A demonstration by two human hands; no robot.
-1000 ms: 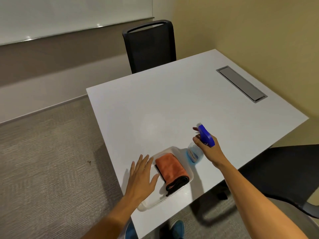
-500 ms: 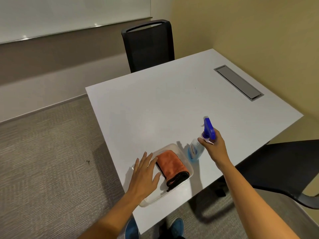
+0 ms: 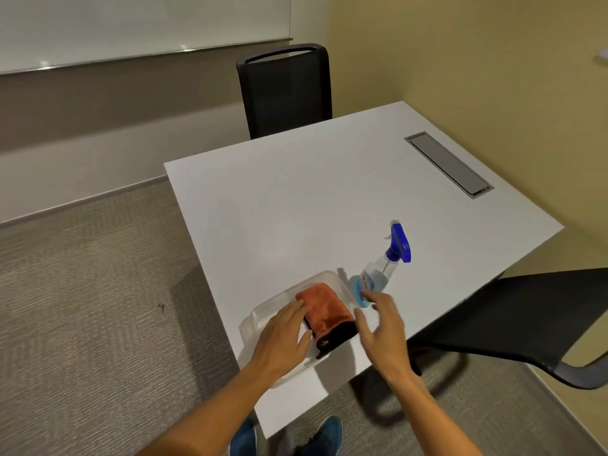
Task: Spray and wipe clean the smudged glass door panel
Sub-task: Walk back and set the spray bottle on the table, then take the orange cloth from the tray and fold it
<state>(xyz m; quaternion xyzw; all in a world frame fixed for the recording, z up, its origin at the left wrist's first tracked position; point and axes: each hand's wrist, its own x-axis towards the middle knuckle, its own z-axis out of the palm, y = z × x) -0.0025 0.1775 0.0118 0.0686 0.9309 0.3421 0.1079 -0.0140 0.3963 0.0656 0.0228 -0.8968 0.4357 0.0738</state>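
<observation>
A clear spray bottle point(image 3: 381, 273) with a blue trigger head stands free on the white table point(image 3: 312, 199), just right of a clear plastic tray point(image 3: 263, 314). A folded orange cloth point(image 3: 324, 309) with a black edge lies in the tray. My left hand point(image 3: 284, 340) rests in the tray with its fingertips against the cloth's left side. My right hand point(image 3: 383, 330) hovers open beside the cloth's right end, below the bottle and holding nothing. No glass door panel is in view.
A black chair point(image 3: 284, 90) stands at the table's far side. Another black chair point(image 3: 513, 317) sits at the right near corner. A grey cable hatch point(image 3: 449, 162) is set into the tabletop at the right. Carpet point(image 3: 98, 291) lies to the left.
My right hand let go of the spray bottle and dropped toward the cloth. My left hand slid forward into the tray to touch the cloth.
</observation>
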